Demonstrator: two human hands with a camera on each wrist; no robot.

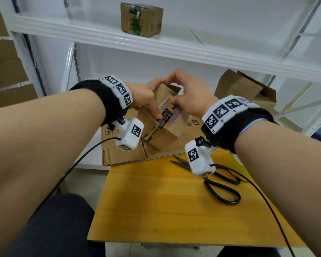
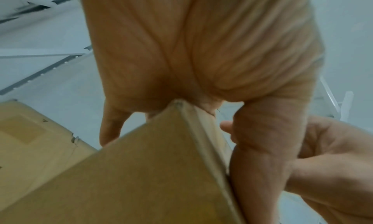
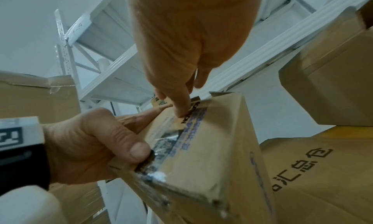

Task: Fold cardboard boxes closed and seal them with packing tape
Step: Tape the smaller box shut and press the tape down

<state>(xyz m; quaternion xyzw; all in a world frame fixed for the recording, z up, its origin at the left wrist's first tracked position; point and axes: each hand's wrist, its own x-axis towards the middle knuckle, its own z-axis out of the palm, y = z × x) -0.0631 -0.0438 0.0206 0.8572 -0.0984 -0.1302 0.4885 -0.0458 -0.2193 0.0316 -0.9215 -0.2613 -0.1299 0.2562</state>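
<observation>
Gripping a small brown corrugated box held tilted above the flattened cardboard sheet, the left hand curls round its left side, thumb pressed on a glossy strip of clear tape over dark print. The right hand pinches the box's upper flap with bent fingers. One pair of black-handled scissors lies on the smooth yellow wooden table. Three boxes show: the held one, a taped one on the white metal shelf, an open one at right

black scissors, yellow table, white shelving
</observation>
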